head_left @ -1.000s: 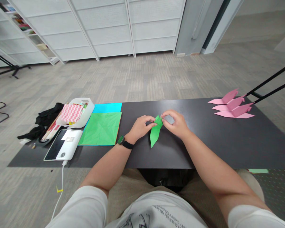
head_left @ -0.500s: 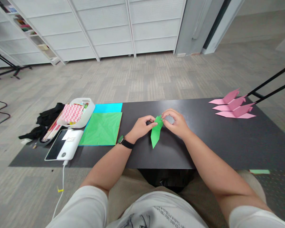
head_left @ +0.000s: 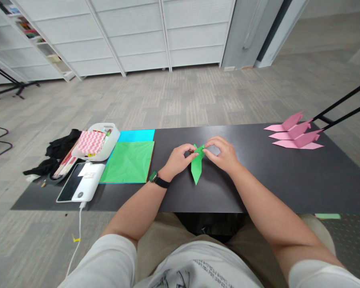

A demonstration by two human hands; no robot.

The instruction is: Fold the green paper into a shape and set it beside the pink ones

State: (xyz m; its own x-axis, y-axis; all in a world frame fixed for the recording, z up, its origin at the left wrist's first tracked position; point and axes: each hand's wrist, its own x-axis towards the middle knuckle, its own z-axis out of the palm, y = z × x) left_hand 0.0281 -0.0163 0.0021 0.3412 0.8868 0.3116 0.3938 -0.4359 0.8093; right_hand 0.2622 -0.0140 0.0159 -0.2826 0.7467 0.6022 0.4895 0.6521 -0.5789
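A folded green origami paper bird [head_left: 196, 168] is held between my hands over the dark table [head_left: 258, 176], its long pointed end toward me. My left hand [head_left: 180, 159] pinches its left side between thumb and fingers. My right hand [head_left: 223, 153] closes thumb and fingertips on the small folded tip at its upper right. The fingers partly cover the far end of the paper. To the right, three pink folded paper birds [head_left: 300, 138] stand in a row.
Left of my hands lie a green paper sheet [head_left: 129, 162] and a blue sheet [head_left: 138, 136]. Beyond are a white basket [head_left: 112, 144], a white power bank [head_left: 88, 182] with a cable [head_left: 78, 236], a dark tray [head_left: 55, 180] and black cloth [head_left: 63, 144].
The green paper bird has turned slightly, so its pointed end hangs straighter toward me and its upper left tip shows. Both hands keep nearly the same place.
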